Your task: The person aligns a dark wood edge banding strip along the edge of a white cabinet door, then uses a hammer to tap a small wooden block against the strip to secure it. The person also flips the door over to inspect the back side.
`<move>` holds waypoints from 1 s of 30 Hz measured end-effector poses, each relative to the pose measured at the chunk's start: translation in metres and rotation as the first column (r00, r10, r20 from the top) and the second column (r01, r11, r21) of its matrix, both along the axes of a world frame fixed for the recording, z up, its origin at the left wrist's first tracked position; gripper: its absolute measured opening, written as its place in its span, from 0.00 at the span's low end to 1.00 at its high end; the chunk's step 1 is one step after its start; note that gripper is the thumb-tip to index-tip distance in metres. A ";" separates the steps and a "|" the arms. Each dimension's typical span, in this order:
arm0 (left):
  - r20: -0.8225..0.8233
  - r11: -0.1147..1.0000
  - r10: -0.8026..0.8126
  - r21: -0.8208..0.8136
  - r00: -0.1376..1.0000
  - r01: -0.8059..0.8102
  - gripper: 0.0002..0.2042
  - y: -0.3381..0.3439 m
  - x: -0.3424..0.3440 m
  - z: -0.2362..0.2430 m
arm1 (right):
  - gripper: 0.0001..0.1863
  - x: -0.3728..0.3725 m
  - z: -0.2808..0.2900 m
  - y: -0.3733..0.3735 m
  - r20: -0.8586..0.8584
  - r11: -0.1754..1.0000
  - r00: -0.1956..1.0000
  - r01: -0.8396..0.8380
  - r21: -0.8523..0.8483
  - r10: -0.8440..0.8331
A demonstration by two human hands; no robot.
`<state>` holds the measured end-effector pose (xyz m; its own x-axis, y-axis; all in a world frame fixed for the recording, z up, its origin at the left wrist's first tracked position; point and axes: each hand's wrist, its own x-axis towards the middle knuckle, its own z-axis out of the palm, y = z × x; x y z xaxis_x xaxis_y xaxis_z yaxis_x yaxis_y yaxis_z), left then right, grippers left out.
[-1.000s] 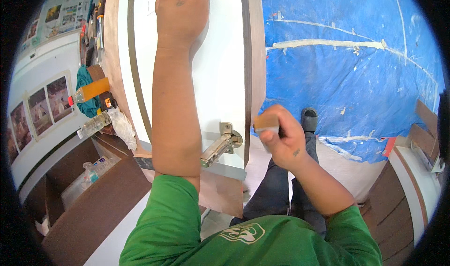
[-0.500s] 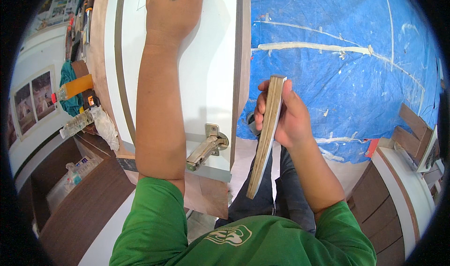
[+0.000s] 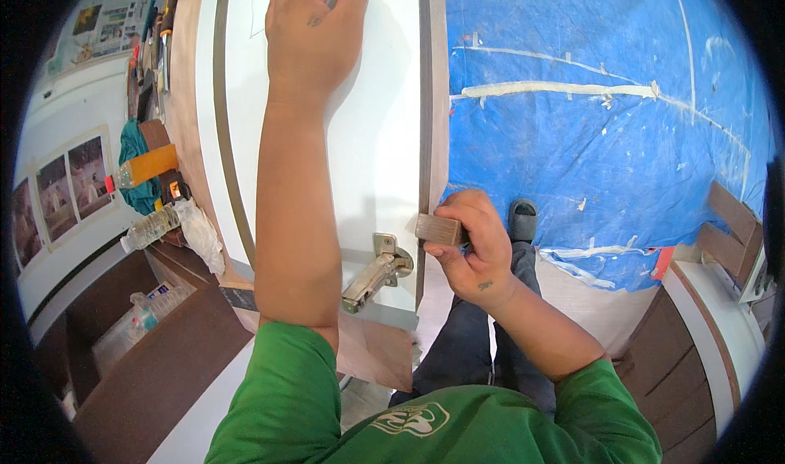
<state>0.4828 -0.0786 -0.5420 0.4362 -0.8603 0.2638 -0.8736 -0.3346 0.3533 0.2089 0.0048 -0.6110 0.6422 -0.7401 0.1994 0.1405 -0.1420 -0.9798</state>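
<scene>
On the white cabinet panel (image 3: 384,129) my left hand (image 3: 315,39) lies with its thumb apart; the tips of some fingers are cut off by the top edge of the view. Beside the panel's dark right edge, my right hand (image 3: 478,247) grips a plywood strip (image 3: 437,229) between thumb and fingers. Only the strip's brown wood-grain end shows plainly, close to or against the panel's edge; I cannot tell which. A metal cabinet hinge (image 3: 380,272) is fitted on the panel near its close end, just left of my right hand.
Left of the panel lie several hand tools (image 3: 159,47), an orange-filled bottle (image 3: 147,167), a clear plastic bottle (image 3: 149,227) and a crumpled white bag (image 3: 199,235). A blue tarp (image 3: 572,153) covers the area at right. A white-topped cabinet (image 3: 711,325) stands at the lower right.
My right hand has swung the plywood strip from lengthwise to end-on and brought it left to the panel's edge. The whole view has shifted slightly; my left hand stays on the panel.
</scene>
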 end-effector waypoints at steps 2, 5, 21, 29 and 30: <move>0.009 1.000 -0.005 0.002 1.000 0.005 0.23 0.000 -0.003 0.001 | 0.18 0.003 -0.002 -0.001 0.025 1.000 1.000 0.010 -0.011 -0.010; -0.036 0.995 0.078 0.071 0.996 -0.075 0.24 -0.001 -0.012 0.008 | 0.18 0.013 -0.001 -0.007 0.053 0.998 0.996 0.067 0.010 -0.067; 0.013 0.992 0.086 0.093 0.996 -0.087 0.25 -0.009 -0.022 0.020 | 0.15 0.073 0.004 -0.110 -0.063 0.964 0.990 0.134 0.231 -0.123; -0.059 0.942 0.080 -0.323 0.995 -0.095 0.19 0.004 0.005 -0.020 | 0.20 0.064 0.058 -0.166 0.071 0.976 0.995 0.048 0.211 -0.064; -0.104 0.937 0.085 -0.330 0.991 -0.115 0.19 -0.004 -0.003 -0.021 | 0.21 0.064 0.083 -0.177 0.054 0.989 0.997 0.042 0.139 -0.050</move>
